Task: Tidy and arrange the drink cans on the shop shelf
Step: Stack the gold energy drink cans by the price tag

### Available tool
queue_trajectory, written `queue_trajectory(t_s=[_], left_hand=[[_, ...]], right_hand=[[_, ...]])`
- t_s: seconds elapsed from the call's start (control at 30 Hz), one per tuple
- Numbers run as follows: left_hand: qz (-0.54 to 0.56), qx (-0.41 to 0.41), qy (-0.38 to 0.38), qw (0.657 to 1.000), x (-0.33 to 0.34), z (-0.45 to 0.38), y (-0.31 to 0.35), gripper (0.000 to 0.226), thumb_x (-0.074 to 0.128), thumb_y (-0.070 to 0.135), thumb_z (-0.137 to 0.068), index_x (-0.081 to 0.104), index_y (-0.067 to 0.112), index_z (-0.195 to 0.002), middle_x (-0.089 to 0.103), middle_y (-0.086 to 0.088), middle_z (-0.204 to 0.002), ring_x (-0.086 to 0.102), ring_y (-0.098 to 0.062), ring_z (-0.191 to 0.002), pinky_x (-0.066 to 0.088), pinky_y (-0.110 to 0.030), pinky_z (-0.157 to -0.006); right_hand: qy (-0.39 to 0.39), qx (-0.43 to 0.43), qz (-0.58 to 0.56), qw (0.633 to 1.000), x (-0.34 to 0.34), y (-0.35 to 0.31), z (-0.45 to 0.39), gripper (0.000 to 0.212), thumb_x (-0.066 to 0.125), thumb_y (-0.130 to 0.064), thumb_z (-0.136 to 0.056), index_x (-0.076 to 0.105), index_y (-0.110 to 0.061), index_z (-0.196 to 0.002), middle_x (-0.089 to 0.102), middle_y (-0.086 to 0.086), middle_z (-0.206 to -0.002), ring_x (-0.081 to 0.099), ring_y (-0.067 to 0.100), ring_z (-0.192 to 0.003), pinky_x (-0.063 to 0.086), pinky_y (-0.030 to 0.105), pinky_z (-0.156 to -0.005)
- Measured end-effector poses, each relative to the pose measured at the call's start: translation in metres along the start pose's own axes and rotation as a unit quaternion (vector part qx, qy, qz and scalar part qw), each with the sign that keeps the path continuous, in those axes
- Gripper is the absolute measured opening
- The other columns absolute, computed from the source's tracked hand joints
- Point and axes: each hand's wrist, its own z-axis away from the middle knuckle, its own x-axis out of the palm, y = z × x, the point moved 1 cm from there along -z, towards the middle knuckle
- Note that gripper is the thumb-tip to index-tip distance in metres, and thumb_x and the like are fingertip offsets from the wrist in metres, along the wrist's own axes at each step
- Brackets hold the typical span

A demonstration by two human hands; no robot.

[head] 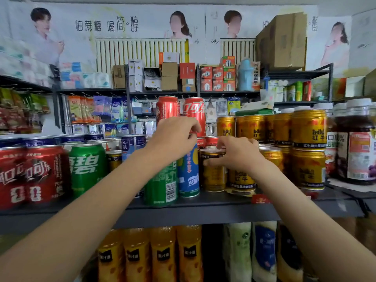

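1. At the far left of the dark shelf (203, 212), two red cola cans (30, 176) stand side by side at the front edge, with a row of blue-topped cans (38, 141) behind them.
2. Just to their right stands a green soda can (87, 167), upright, its label facing out.
3. The left hand (173, 137) reaches in over a second green can (160, 186) and a tall blue can (188, 171). Its fingers (193, 129) are curled downward at the base of the right one of two tall red cans (194, 112) standing higher up at the back; whether they actually clasp that can or the blue can's top cannot be told.
4. The blue can stands upright, touching the green can on its left and a short gold can (213, 174) on its right.
5. The right hand (238, 153) rests on the top of that short gold can, fingers (211, 161) bent around its rim and upper side, gripping it. The can sits on the shelf near the front edge.
6. Further right, gold Red Bull cans (308, 129) are stacked two high, in rows.
7. At the far right stand dark jars (358, 147) with white lids.
8. Below the shelf, orange juice bottles (150, 255) stand in a row, with pale bottles (264, 251) to their right.
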Motion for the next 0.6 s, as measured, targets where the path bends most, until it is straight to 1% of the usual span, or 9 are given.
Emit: queue_trajectory(t_s=[0.07, 0.17, 0.23, 0.27, 0.33, 0.4, 0.47, 0.53, 0.6], left_hand=[[0.004, 0.013, -0.014, 1.0, 0.0, -0.001, -0.002, 0.022, 0.05, 0.016, -0.09, 0.06, 0.02, -0.109, 0.059, 0.005, -0.119, 0.052, -0.013, -0.112, 0.036, -0.04, -0.104], [-0.003, 0.031, -0.021, 0.999, 0.0, 0.0, -0.004, 0.021, 0.051, 0.018, -0.089, 0.059, 0.021, -0.108, 0.059, 0.005, -0.118, 0.053, -0.014, -0.11, 0.037, -0.042, -0.102], [-0.007, 0.04, -0.018, 0.999, 0.001, 0.001, -0.004, 0.021, 0.051, 0.02, -0.089, 0.059, 0.022, -0.108, 0.059, 0.006, -0.117, 0.054, -0.014, -0.108, 0.037, -0.04, -0.102], [-0.011, 0.045, -0.012, 0.999, 0.001, 0.002, -0.003, 0.02, 0.051, 0.02, -0.089, 0.059, 0.022, -0.108, 0.059, 0.006, -0.115, 0.054, -0.013, -0.107, 0.035, -0.039, -0.102], [-0.018, 0.059, 0.024, 0.998, -0.001, 0.004, -0.001, 0.02, 0.049, 0.02, -0.091, 0.059, 0.022, -0.107, 0.06, 0.006, -0.112, 0.054, -0.012, -0.104, 0.031, -0.036, -0.102], [0.002, 0.07, 0.095, 0.993, -0.004, 0.006, 0.003, 0.02, 0.047, 0.019, -0.092, 0.059, 0.02, -0.107, 0.06, 0.008, -0.108, 0.053, -0.011, -0.102, 0.029, -0.03, -0.1], [0.044, 0.075, 0.153, 0.984, -0.007, 0.007, 0.009, 0.022, 0.047, 0.02, -0.092, 0.055, 0.019, -0.112, 0.057, 0.009, -0.111, 0.05, -0.009, -0.105, 0.028, -0.023, -0.096], [0.091, 0.071, 0.143, 0.983, -0.003, 0.005, 0.02, 0.036, 0.053, 0.025, -0.09, 0.046, 0.019, -0.125, 0.05, 0.007, -0.123, 0.045, -0.009, -0.114, 0.027, -0.019, -0.093], [0.151, 0.047, 0.075, 0.985, 0.008, -0.002, 0.034, 0.06, 0.062, 0.033, -0.084, 0.032, 0.021, -0.134, 0.042, 0.004, -0.132, 0.042, -0.011, -0.119, 0.028, -0.02, -0.091]], right_hand=[[-0.001, 0.016, -0.001, 1.0, 0.003, -0.004, -0.001, 0.059, 0.058, -0.071, -0.069, 0.053, -0.025, -0.106, 0.06, 0.0, -0.115, 0.047, 0.027, -0.118, 0.022, 0.048, -0.105], [-0.014, 0.015, -0.022, 1.0, 0.007, -0.007, -0.003, 0.061, 0.064, -0.067, -0.067, 0.049, -0.027, -0.111, 0.058, -0.001, -0.12, 0.042, 0.026, -0.122, 0.018, 0.05, -0.108], [-0.009, 0.024, -0.071, 0.997, 0.007, -0.005, -0.003, 0.068, 0.071, -0.063, -0.061, 0.044, -0.028, -0.113, 0.056, 0.001, -0.119, 0.042, 0.027, -0.121, 0.024, 0.05, -0.107], [-0.001, 0.031, -0.13, 0.991, 0.005, -0.002, -0.003, 0.071, 0.075, -0.059, -0.057, 0.043, -0.029, -0.113, 0.056, 0.003, -0.118, 0.043, 0.027, -0.12, 0.03, 0.049, -0.105], [0.029, 0.035, -0.289, 0.956, -0.006, 0.002, -0.002, 0.071, 0.082, -0.048, -0.055, 0.042, -0.028, -0.11, 0.055, 0.006, -0.115, 0.05, 0.027, -0.111, 0.045, 0.046, -0.094], [0.069, 0.04, -0.441, 0.894, -0.025, 0.006, 0.0, 0.066, 0.083, -0.033, -0.061, 0.044, -0.023, -0.113, 0.055, 0.007, -0.114, 0.056, 0.023, -0.103, 0.051, 0.036, -0.082], [0.088, 0.052, -0.557, 0.824, -0.043, 0.013, 0.001, 0.064, 0.08, -0.026, -0.068, 0.043, -0.019, -0.12, 0.055, 0.008, -0.114, 0.058, 0.022, -0.099, 0.053, 0.034, -0.08], [0.085, 0.057, -0.62, 0.778, -0.059, 0.021, 0.0, 0.062, 0.075, -0.026, -0.074, 0.042, -0.017, -0.125, 0.055, 0.009, -0.114, 0.058, 0.024, -0.101, 0.054, 0.036, -0.08], [0.078, 0.053, -0.644, 0.759, -0.07, 0.029, 0.001, 0.062, 0.073, -0.03, -0.075, 0.043, -0.015, -0.127, 0.054, 0.01, -0.119, 0.056, 0.025, -0.106, 0.054, 0.035, -0.078]])
